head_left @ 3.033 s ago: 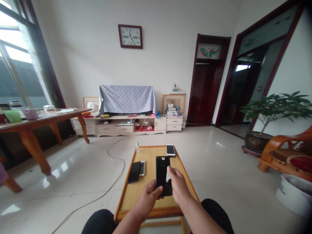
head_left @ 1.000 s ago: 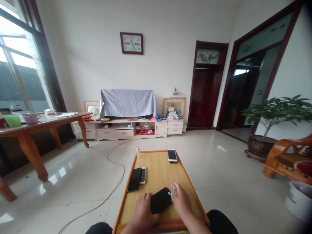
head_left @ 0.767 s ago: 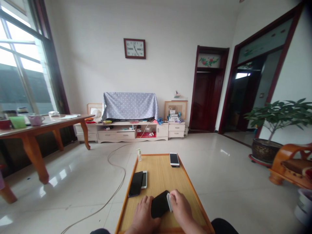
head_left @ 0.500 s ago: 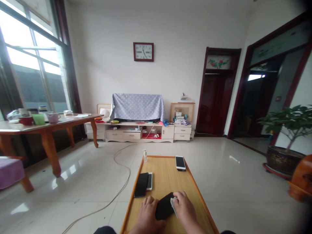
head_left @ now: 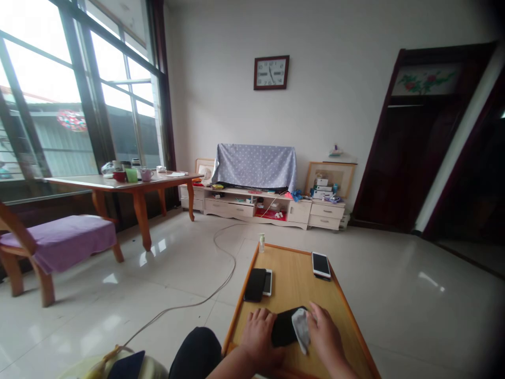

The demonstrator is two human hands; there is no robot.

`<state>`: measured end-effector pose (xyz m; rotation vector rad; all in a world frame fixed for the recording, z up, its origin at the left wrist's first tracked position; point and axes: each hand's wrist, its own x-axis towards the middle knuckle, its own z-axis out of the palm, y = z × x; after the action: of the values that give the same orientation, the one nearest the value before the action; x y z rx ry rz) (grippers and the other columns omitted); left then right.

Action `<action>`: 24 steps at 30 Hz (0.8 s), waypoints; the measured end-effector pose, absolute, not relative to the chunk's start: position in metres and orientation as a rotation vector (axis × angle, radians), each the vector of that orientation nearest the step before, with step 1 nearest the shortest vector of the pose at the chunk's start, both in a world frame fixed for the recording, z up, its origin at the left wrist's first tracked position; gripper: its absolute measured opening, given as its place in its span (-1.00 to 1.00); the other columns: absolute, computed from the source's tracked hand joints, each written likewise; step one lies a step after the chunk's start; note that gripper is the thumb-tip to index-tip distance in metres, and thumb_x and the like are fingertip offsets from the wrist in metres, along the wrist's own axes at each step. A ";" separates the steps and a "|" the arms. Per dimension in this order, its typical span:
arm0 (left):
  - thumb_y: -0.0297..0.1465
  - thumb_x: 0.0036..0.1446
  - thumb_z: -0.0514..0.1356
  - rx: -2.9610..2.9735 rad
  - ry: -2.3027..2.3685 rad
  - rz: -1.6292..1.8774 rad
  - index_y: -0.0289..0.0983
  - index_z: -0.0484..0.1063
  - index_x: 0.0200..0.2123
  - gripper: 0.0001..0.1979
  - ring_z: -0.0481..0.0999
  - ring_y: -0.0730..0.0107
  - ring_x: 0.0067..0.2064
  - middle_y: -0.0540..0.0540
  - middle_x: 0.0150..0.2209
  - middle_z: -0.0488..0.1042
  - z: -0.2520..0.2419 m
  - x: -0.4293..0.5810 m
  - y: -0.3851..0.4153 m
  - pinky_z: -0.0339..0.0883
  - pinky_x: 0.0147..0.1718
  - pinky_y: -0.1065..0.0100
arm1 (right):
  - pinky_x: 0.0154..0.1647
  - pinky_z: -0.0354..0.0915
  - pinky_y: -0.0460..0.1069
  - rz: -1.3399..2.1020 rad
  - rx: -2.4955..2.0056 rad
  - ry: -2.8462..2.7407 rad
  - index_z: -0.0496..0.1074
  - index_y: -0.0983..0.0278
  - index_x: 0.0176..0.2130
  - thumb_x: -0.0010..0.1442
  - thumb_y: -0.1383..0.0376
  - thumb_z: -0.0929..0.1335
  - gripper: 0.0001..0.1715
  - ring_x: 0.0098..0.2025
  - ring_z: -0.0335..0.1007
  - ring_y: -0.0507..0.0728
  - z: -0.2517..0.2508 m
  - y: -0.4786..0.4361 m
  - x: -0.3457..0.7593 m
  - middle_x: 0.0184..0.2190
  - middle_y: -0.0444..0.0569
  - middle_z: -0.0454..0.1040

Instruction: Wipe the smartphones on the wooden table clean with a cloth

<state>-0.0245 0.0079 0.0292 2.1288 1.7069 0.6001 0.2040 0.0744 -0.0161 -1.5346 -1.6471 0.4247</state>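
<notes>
On the narrow wooden table [head_left: 292, 268] in front of me lies a black phone [head_left: 282, 327], its screen dark. My left hand [head_left: 258, 332] grips its left side, fingers at the far edge and thumb along the near edge. A pale grey cloth [head_left: 301, 329] is pinched in my right hand [head_left: 324, 332] and drapes over the phone's right end. Part of the phone is hidden under the cloth and my left hand. Further up the table, a black phone [head_left: 254, 285] overlaps a white phone [head_left: 269, 283] on the left.
A white phone [head_left: 321, 264] rests on a dark one at the table's far right. The small pump bottle [head_left: 262, 243] stands at the far left corner. Left on the floor runs a cable [head_left: 185, 305]; beyond are a chair [head_left: 74, 239] and a dining table [head_left: 130, 185].
My view has turned left, so the room appears shifted right. More of the cloth now shows, spread on the phone's right end. The left hand keeps its hold on the phone.
</notes>
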 end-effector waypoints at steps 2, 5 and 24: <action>-0.07 -0.17 0.30 2.141 1.727 0.596 -0.14 0.41 0.08 -0.32 0.28 -0.10 0.11 -0.21 0.06 0.37 0.030 -0.025 0.005 0.03 0.15 0.01 | 0.21 0.26 0.11 0.356 -1.493 -1.853 0.47 0.24 0.12 0.29 0.09 0.18 -0.44 0.19 0.38 0.28 -0.024 0.067 0.194 0.14 0.14 0.47; -0.11 -0.12 0.25 2.159 1.773 0.584 -0.15 0.42 0.04 -0.41 0.28 -0.07 0.10 -0.20 0.03 0.38 0.031 -0.024 0.002 0.06 0.11 0.03 | 0.36 0.05 0.21 0.301 -1.473 -2.167 0.44 0.19 0.19 0.34 0.10 0.16 -0.44 0.33 0.19 0.30 -0.034 0.052 0.179 0.26 0.09 0.35; -0.10 -0.11 0.22 2.178 1.853 0.574 -0.12 0.39 -0.04 -0.48 0.30 0.01 0.06 -0.14 -0.03 0.40 0.033 -0.029 -0.002 0.10 0.05 0.07 | 0.40 -0.06 0.29 0.167 -1.629 -2.341 0.44 0.27 0.18 0.41 -0.04 0.02 -0.26 0.39 0.07 0.32 -0.006 0.039 0.171 0.34 0.13 0.20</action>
<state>-0.0290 -0.0022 0.0333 2.1780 1.8529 0.5736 0.1706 0.0391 -0.0057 -1.6292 -2.3407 0.1665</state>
